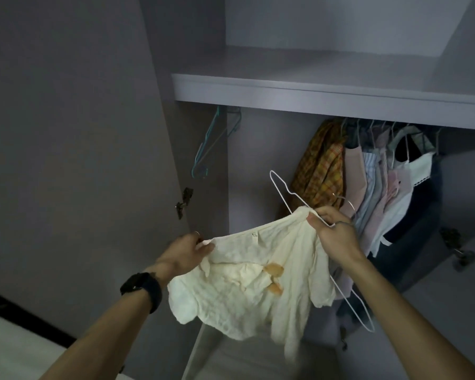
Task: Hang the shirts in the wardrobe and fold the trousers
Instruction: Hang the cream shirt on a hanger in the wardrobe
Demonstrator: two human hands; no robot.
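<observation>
Between the two hands, before the open wardrobe (313, 91), the cream shirt (252, 283) hangs stretched along its top edge. The left hand (188, 252) pinches one shoulder corner between thumb and fingers. The right hand (332, 231) curls round the other shoulder and the white wire hanger (283, 190) together, so cloth and wire share one grip. Below both grips the shirt sags in creases, sleeves and hem drooping.

It looks a light, limp thing with no shape of its own, likely to slip off thin wire. The shoulder seams or collar, where the fabric is doubled, seem the safest places to hold. The hanger looks thin and springy.

The shirt's top edge rises from the left grip to the right one, neck side up and hem down. The hanger's long axis lies on a slant: one end juts up and away above the right grip, the other passes under the right wrist toward the person. Where its hook lies I cannot tell for certain.

Beyond the right grip hang other clothes (381, 182); above the left grip, bare teal hangers (206, 144).
</observation>
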